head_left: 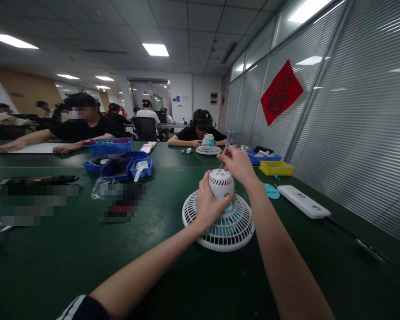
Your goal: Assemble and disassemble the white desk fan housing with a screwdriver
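A small white fan head (pixel 220 229) lies grille down on the green table, its rounded motor housing (pixel 221 178) pointing up. Light blue blades show through the grille's ribs. My left hand (pixel 208 202) is wrapped around the left and near side of the housing, holding it. Above it, my right hand (pixel 236 162) grips a screwdriver (pixel 229 138) with a clear purplish handle. The screwdriver stands nearly upright, its shaft reaching down to the top of the housing; the tip is too small to make out.
To the right are a light blue round part (pixel 272 191), a white power strip (pixel 303 202) with a black cable, and a yellow tray (pixel 276 168). Blue bins (pixel 117 169) and a plastic bag (pixel 105 187) stand left. Across the table, a person leans behind another fan (pixel 208 150).
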Demonstrator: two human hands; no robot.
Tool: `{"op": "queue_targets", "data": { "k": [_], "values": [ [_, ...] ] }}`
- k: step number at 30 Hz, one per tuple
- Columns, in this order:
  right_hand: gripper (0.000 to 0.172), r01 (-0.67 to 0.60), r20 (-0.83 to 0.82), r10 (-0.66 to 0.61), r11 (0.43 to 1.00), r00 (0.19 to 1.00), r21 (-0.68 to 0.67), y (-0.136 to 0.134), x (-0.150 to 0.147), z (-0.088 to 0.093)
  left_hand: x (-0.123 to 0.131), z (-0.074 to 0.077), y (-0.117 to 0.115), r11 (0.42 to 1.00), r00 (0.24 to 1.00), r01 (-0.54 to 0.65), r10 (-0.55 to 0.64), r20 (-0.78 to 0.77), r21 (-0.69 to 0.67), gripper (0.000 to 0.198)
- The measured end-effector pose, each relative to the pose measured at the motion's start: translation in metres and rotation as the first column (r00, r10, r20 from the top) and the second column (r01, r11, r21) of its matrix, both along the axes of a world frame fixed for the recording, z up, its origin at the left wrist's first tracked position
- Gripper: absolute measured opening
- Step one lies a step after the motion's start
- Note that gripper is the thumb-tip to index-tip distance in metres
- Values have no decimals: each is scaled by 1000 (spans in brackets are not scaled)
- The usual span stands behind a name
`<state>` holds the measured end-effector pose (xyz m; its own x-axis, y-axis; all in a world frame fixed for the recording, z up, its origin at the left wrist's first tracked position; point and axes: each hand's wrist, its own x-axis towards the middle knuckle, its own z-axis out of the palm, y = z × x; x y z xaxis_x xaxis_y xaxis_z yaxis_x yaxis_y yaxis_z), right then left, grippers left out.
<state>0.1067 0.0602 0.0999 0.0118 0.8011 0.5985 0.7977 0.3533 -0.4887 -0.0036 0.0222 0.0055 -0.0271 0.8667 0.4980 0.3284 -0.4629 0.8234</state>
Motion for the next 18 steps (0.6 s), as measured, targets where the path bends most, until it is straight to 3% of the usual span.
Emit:
{"op": "queue_targets", "data": {
  "k": [9, 18],
  "values": [
    [11, -71, -62, 68, 997, 996, -44, -1, 0, 1, 0, 2, -2, 1000, 1000, 11, -11, -4, -10, 85],
    [13, -29, 3, 29, 999, 1000, -33, -1, 0, 2, 0, -3, 1, 1000, 1000, 7, -6, -8, 7, 85]
  ]
}}
